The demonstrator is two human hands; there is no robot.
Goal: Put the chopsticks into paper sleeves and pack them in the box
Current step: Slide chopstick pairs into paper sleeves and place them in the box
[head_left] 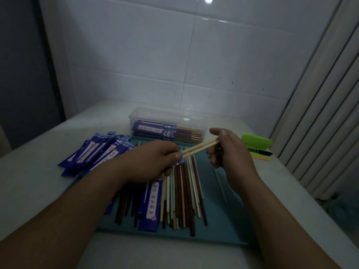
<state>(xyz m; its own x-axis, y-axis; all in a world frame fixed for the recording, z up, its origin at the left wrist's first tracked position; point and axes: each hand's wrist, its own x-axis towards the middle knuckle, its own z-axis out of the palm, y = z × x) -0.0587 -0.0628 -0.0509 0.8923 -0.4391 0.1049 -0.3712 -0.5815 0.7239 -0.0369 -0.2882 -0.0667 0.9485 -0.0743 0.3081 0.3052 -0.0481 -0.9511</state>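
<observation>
My left hand (pixel 155 162) grips a blue paper sleeve (pixel 180 161) near its open mouth. My right hand (pixel 225 148) pinches a pair of pale wooden chopsticks (pixel 200 148) whose tips sit in the sleeve's mouth. Both hands hover over a teal tray (pixel 223 216) holding several loose chopsticks (pixel 182 199), pale and dark brown. One flat sleeve (pixel 151 202) lies among them. A clear plastic box (pixel 167 125) behind the tray holds several sleeved chopsticks.
A pile of empty blue sleeves (pixel 97 152) lies at the tray's left. A green pad (pixel 256 141) and a black pen (pixel 260 152) sit at the right. A single pale chopstick (pixel 220 185) lies right of the heap. A white tiled wall stands behind.
</observation>
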